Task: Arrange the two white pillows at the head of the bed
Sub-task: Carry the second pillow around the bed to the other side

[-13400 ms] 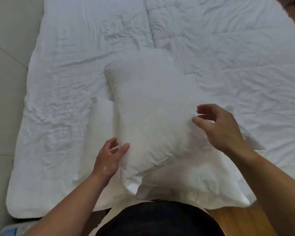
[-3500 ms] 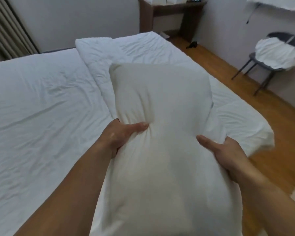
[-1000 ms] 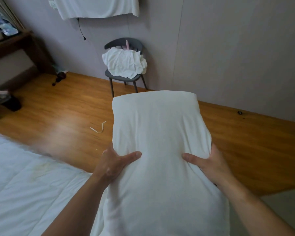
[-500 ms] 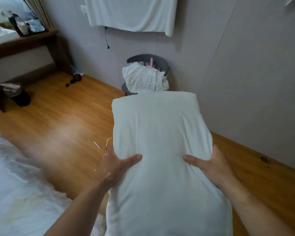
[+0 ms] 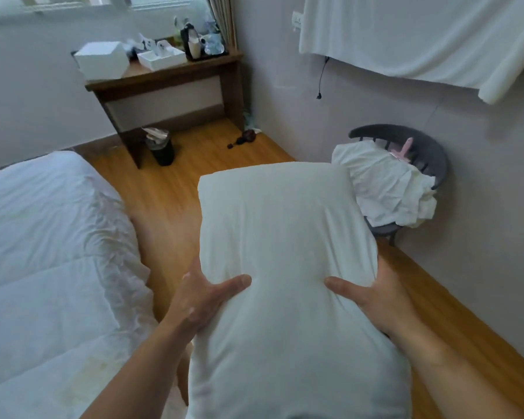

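Observation:
A white pillow [image 5: 285,237] is held lengthwise in front of me, above the wooden floor beside the bed. My left hand [image 5: 203,297] grips its left side with the thumb pressed into the top. My right hand [image 5: 372,294] grips the right side the same way. The bed [image 5: 43,252], covered by a white duvet, lies to my left. The second pillow is not in view.
A dark chair [image 5: 418,158] piled with white cloth stands against the right wall. A wooden desk [image 5: 170,83] with boxes and a black bin [image 5: 161,146] under it sits in the far corner. White fabric [image 5: 406,34] hangs on the wall. A strip of wooden floor [image 5: 164,207] runs between bed and wall.
My view has swung left while I carry the pillow: the desk and bed have come into sight and the chair has shifted right. Both hands keep the same grip.

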`<action>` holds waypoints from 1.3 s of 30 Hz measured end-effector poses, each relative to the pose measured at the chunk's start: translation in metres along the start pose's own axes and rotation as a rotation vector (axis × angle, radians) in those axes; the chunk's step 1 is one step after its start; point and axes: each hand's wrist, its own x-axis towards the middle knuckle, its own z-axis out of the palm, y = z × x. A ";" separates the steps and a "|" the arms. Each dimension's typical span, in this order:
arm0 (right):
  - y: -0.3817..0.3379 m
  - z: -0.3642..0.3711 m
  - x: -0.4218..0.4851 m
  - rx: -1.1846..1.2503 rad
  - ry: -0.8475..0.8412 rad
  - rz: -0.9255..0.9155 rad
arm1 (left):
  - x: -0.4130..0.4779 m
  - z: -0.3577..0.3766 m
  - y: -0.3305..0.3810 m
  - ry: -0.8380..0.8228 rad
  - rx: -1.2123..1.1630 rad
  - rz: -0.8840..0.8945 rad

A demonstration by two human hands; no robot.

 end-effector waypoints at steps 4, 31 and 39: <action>-0.043 0.036 0.094 -0.029 -0.157 -0.046 | 0.056 -0.024 0.023 0.140 -0.028 -0.066; -0.343 0.467 0.443 -0.084 -0.487 -0.233 | 0.452 -0.368 0.023 0.470 -0.217 -0.143; -0.418 0.599 0.567 -0.108 -0.591 -0.245 | 0.592 -0.460 0.033 0.576 -0.228 -0.190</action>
